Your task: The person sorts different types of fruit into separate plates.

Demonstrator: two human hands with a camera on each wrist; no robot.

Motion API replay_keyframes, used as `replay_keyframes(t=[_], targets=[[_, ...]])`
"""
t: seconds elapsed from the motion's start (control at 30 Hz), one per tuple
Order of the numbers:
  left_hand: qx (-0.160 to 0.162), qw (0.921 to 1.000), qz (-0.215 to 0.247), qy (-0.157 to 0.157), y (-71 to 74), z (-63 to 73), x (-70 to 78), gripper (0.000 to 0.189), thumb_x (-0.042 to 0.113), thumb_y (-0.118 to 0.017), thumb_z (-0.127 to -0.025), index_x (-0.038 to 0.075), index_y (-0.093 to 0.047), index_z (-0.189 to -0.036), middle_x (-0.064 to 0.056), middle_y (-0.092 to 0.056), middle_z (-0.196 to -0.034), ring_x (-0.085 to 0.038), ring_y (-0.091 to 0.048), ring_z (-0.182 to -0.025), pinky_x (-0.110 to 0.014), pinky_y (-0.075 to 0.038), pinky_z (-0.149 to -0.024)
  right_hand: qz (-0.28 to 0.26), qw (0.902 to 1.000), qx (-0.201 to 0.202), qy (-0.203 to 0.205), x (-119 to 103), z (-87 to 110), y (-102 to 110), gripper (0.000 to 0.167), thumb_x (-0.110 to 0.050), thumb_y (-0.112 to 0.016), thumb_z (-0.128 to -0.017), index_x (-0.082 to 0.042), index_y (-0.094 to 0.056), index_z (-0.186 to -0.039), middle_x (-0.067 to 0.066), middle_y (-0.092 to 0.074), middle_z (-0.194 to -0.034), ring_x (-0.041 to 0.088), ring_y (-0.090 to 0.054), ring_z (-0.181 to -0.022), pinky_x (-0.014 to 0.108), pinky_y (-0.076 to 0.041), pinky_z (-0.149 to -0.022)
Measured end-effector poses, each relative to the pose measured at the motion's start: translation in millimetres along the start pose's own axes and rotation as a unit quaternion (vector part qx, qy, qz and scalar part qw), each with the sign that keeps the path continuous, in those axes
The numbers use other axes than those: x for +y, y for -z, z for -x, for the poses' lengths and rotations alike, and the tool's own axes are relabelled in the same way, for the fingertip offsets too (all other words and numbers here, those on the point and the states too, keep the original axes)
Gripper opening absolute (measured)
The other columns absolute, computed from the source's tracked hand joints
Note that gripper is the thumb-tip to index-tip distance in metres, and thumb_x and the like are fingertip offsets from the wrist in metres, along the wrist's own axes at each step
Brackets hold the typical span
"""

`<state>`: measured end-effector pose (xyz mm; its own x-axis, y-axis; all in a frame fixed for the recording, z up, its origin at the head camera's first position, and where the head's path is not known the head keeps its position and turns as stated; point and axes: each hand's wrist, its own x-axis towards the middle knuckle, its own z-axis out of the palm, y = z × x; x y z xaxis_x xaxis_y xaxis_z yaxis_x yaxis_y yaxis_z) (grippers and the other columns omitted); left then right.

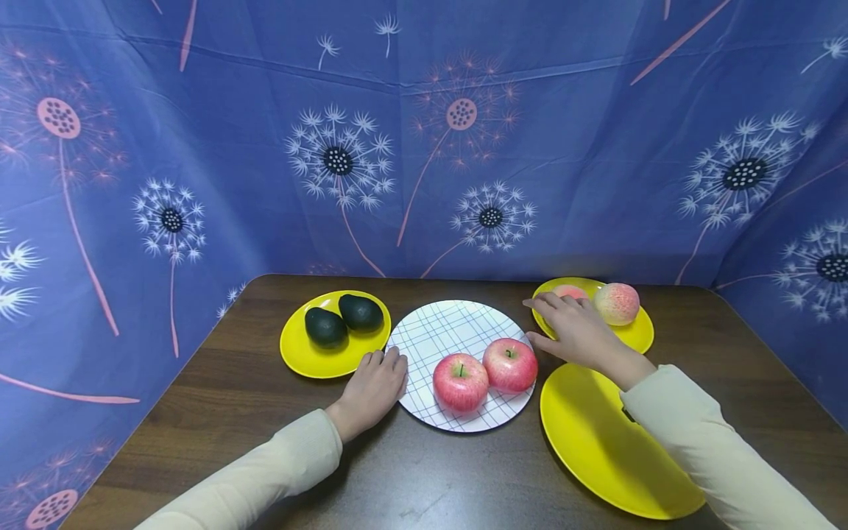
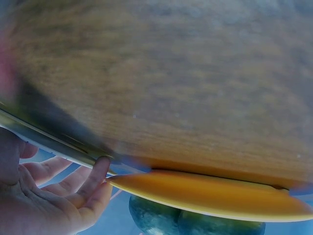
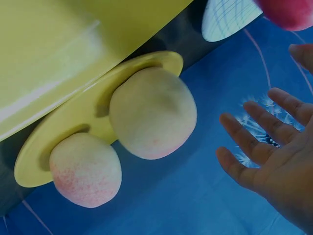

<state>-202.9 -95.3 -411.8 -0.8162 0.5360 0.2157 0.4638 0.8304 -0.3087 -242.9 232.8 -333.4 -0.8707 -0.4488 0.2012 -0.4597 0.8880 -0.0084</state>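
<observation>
A white plate (image 1: 424, 338) with a blue grid pattern carries two red apples (image 1: 460, 383) on its front right part. My left hand (image 1: 372, 390) touches the plate's left rim, its fingers lightly bent; the thumb is mostly hidden. Spread and empty in the right wrist view, my right hand (image 1: 583, 331) hovers between the white plate and the small yellow plate (image 1: 639, 335) at the back right. Two peaches (image 1: 617, 304) lie on that yellow plate; the hand partly covers one in the head view.
Two avocados (image 1: 326, 327) lie on another yellow plate (image 1: 311, 361), left of the white plate. A larger yellow plate (image 1: 596, 442) stands at the front right, partly under my right forearm. Behind the brown table (image 1: 424, 478) hangs a blue dandelion-patterned cloth (image 1: 424, 147).
</observation>
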Motion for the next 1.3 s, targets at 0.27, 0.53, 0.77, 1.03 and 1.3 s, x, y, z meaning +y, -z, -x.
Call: replay_keyframes(t=[0.27, 0.53, 0.77, 1.03, 1.3], targets=[[0.004, 1.0000, -0.001, 0.000, -1.8, -0.6, -0.4, 0.027, 0.033, -0.051, -0.091, 0.008, -0.055, -0.102, -0.006, -0.053, -0.091, -0.021, -0.050, -0.078, -0.033, -0.045, -0.076, -0.033, 0.9985, 0.018, 0.039, -11, 6.7, 0, 0.050, -0.034, -0.062, -0.084, -0.007, -0.053, -0.125, 0.014, -0.056, -0.120, 0.032, -0.051, -0.112, 0.059, -0.036, -0.090], [0.011, 0.9999, 0.002, 0.000, -2.7, -0.4, 0.0, 0.026, 0.032, -0.051, -0.090, 0.008, -0.055, -0.100, -0.006, -0.053, -0.090, -0.021, -0.050, -0.077, -0.033, -0.045, -0.075, -0.067, 0.9957, 0.012, 0.063, -19, 10.2, 1, 0.048, -0.034, -0.063, -0.083, -0.008, -0.054, -0.123, 0.011, -0.057, -0.121, 0.030, -0.052, -0.111, 0.054, -0.040, -0.089], [0.008, 1.0000, -0.001, 0.002, -2.9, -0.4, -0.1, 0.028, 0.033, -0.051, -0.090, 0.008, -0.055, -0.102, -0.006, -0.053, -0.090, -0.021, -0.049, -0.077, -0.033, -0.045, -0.075, -0.076, 0.9924, 0.016, 0.096, -26, 13.2, 0, 0.047, -0.038, -0.063, -0.082, -0.011, -0.055, -0.120, 0.007, -0.057, -0.118, 0.025, -0.054, -0.106, 0.047, -0.042, -0.084], [0.008, 1.0000, 0.000, 0.002, -2.5, 0.2, 0.2, 0.028, 0.032, -0.051, -0.090, 0.008, -0.055, -0.103, -0.006, -0.053, -0.091, -0.020, -0.050, -0.078, -0.033, -0.045, -0.075, -0.079, 0.9910, -0.017, 0.107, -32, 17.6, -4, 0.053, -0.039, -0.064, -0.081, -0.011, -0.053, -0.125, 0.008, -0.054, -0.124, 0.026, -0.053, -0.110, 0.047, -0.042, -0.088], [0.018, 0.9998, -0.005, -0.001, -3.0, 0.3, 0.1, 0.028, 0.032, -0.051, -0.090, 0.007, -0.056, -0.103, -0.006, -0.054, -0.091, -0.020, -0.050, -0.078, -0.032, -0.045, -0.075, -0.090, 0.9878, -0.017, 0.126, -35, 20.5, -11, 0.057, -0.034, -0.069, -0.076, -0.012, -0.051, -0.126, 0.005, -0.054, -0.123, 0.023, -0.054, -0.105, 0.045, -0.044, -0.086]])
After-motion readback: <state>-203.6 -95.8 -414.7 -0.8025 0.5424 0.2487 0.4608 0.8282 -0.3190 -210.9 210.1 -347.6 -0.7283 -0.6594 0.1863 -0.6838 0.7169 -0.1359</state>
